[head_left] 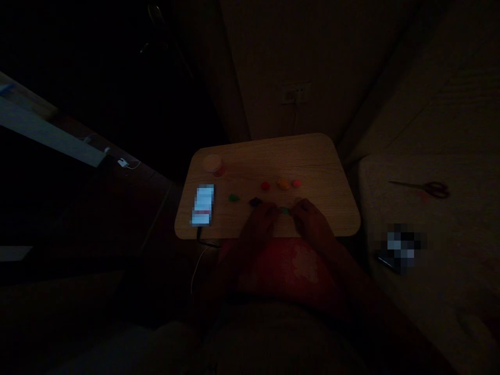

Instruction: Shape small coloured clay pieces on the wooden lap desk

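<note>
In dim light, a small blue-green piece of modelling clay [284, 210] lies between my hands, low over the wooden table [246, 156]. My left hand [264, 216] pinches its left end with closed fingers. The fingers of my right hand [308, 217] are closed at its right end. Just beyond my left hand sits a dark lump [255, 201], with a green lump [233, 198] farther left. Past my hands, a red lump [265, 185], an orange lump [283, 183] and a pink lump [297, 183] form a loose row. Fine finger detail is lost in shadow.
A lidded tub [214, 164] stands at the table's far left, above a lit phone [203, 204] with a cable. To the right, scissors [425, 187] and a blurred dark device [400, 247] lie on a pale surface. A wall socket [296, 94] is behind the table.
</note>
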The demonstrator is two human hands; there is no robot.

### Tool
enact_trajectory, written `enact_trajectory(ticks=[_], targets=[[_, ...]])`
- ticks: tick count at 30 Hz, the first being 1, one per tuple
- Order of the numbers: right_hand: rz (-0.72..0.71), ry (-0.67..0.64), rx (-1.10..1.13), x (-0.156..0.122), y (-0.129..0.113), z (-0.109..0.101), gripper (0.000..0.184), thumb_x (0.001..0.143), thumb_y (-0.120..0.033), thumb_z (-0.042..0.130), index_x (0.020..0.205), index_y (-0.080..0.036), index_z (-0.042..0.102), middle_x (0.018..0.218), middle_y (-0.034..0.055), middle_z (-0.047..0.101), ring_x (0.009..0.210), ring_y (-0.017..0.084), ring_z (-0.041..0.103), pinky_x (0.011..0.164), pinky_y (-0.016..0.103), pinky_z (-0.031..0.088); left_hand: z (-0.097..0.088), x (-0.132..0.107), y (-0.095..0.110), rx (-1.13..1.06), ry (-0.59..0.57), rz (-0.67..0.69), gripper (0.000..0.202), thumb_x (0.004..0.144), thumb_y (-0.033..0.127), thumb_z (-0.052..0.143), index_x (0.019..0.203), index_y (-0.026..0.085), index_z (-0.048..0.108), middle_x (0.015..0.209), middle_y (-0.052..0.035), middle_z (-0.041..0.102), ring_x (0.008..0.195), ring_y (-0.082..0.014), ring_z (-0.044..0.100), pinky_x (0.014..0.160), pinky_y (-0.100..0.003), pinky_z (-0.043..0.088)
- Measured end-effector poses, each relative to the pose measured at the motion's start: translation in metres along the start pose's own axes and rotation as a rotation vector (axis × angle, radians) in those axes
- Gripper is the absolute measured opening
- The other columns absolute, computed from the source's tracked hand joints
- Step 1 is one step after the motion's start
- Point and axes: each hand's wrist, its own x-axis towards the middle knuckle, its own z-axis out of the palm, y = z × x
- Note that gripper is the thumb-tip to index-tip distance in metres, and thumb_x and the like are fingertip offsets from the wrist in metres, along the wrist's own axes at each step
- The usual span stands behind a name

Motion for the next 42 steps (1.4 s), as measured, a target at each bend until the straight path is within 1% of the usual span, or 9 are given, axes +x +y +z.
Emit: enact_trajectory(ticks=[5,13,21,26,30,33,36,39,42], targets=[[-0.017,-0.052,-0.059,-0.002,-0.005,-0.007,0.029,0.095,-0.012,0.049,0.103,-0.021,0.075,0.103,0.0137,0.065,0.092,0.027,0.058,0.078,0.038,0.049,-0.003,0.000,0.002,0.031,0.018,0.009,0.040,0.108,0.020,0.049,0.143,0.021,0.068,0.146,-0.0151,0.062,0.137,-0.0290,0.060,0.120,-0.056,0.052],[0.125,-0.090,0.100,-0.001,-0.006,-0.011,0.026,0.107,-0.035,0.048,0.096,-0.023,0.069,0.089,0.0086,0.064,0.081,0.025,0.058,0.074,0.038,0.047,-0.005,0.001,0.007,0.132,0.015,0.059,0.039,0.110,0.021,0.044,0.138,0.020,0.071,0.138,-0.0159,0.068,0.128,-0.0297,0.065,0.111,-0.053,0.058],[-0.005,-0.084,0.036,-0.009,-0.001,-0.008,0.030,0.108,-0.034,0.046,0.105,-0.026,0.075,0.100,0.0120,0.067,0.091,0.028,0.059,0.082,0.041,0.051,-0.005,0.002,0.008,0.191,-0.043,0.075,0.039,0.109,0.019,0.044,0.139,0.020,0.069,0.141,-0.0166,0.068,0.128,-0.0315,0.065,0.107,-0.054,0.057],[-0.028,-0.101,0.086,-0.008,0.007,-0.008,0.030,0.104,-0.023,0.044,0.112,-0.023,0.073,0.109,0.0139,0.067,0.099,0.028,0.062,0.087,0.043,0.056,-0.006,0.001,0.006,0.064,-0.058,0.098,0.048,0.100,0.011,0.048,0.146,0.017,0.060,0.153,-0.0170,0.061,0.144,-0.0322,0.056,0.120,-0.057,0.049],[-0.010,0.001,0.218,-0.005,0.010,-0.009,0.036,0.095,-0.010,0.045,0.118,-0.022,0.070,0.115,0.0150,0.067,0.107,0.031,0.063,0.095,0.049,0.057,-0.013,0.004,0.005,-0.105,0.013,0.009,0.047,0.095,0.008,0.051,0.140,0.018,0.058,0.153,-0.0155,0.058,0.145,-0.0280,0.055,0.126,-0.052,0.046],[-0.005,0.046,0.258,-0.006,0.009,-0.014,0.030,0.094,-0.012,0.048,0.114,-0.022,0.068,0.110,0.0146,0.067,0.102,0.032,0.064,0.091,0.051,0.057,-0.018,0.006,0.003,-0.164,0.017,-0.022,0.048,0.095,0.007,0.050,0.141,0.018,0.056,0.147,-0.0157,0.060,0.139,-0.0266,0.059,0.123,-0.049,0.049],[0.006,0.064,0.256,-0.010,0.009,-0.022,0.022,0.097,-0.016,0.049,0.108,-0.023,0.067,0.107,0.0138,0.066,0.099,0.032,0.063,0.090,0.052,0.056,-0.021,0.009,0.003,-0.111,-0.024,0.007,0.049,0.096,0.008,0.051,0.145,0.017,0.057,0.150,-0.0162,0.058,0.142,-0.0283,0.057,0.126,-0.050,0.046],[0.019,0.042,0.229,-0.014,0.011,-0.027,0.016,0.100,-0.020,0.050,0.103,-0.023,0.066,0.106,0.0134,0.066,0.099,0.031,0.062,0.090,0.050,0.055,-0.021,0.012,0.004,-0.036,-0.073,0.053,0.049,0.102,0.012,0.049,0.150,0.020,0.058,0.156,-0.0151,0.057,0.148,-0.0291,0.053,0.129,-0.052,0.042],[0.013,0.010,0.198,-0.014,0.011,-0.028,0.016,0.102,-0.023,0.052,0.101,-0.022,0.068,0.104,0.0136,0.066,0.097,0.030,0.063,0.089,0.048,0.055,-0.020,0.016,0.004,-0.006,-0.108,0.078,0.046,0.106,0.016,0.048,0.148,0.024,0.063,0.159,-0.0130,0.057,0.148,-0.0293,0.054,0.125,-0.054,0.044]])
